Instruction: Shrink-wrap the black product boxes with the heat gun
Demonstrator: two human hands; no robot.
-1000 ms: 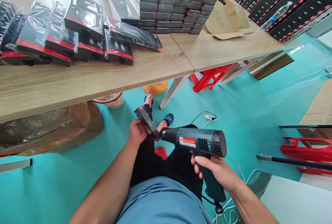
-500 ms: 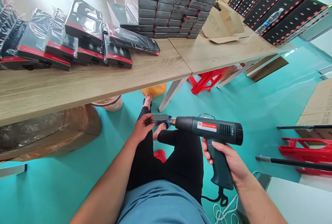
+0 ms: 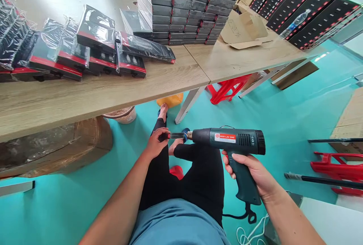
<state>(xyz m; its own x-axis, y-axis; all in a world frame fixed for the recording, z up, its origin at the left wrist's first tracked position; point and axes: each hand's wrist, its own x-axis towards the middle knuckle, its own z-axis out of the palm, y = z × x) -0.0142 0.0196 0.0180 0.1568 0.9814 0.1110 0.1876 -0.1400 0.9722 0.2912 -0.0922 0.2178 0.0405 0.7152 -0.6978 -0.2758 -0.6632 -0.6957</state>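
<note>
My right hand is wrapped round the handle of a dark green heat gun, held level with its metal nozzle pointing left. In my left hand is a small, flat box, seen edge-on, black with a red end by the fingers. The nozzle tip sits close to the box's right end; whether they touch I cannot tell. Both hands are over my lap, below the table edge. Beyond them on the table lie several film-wrapped black boxes with red edges.
A tall stack of black boxes stands on the table, with folded cardboard to its right. Under the table are a waste bin, a wrapped carton and a red stool. A white cable lies at lower right.
The box in my left hand has been turned, now showing a thin side and its red end. The heat gun has tilted slightly, its handle bottom shifting right. My view has shifted a little.
</note>
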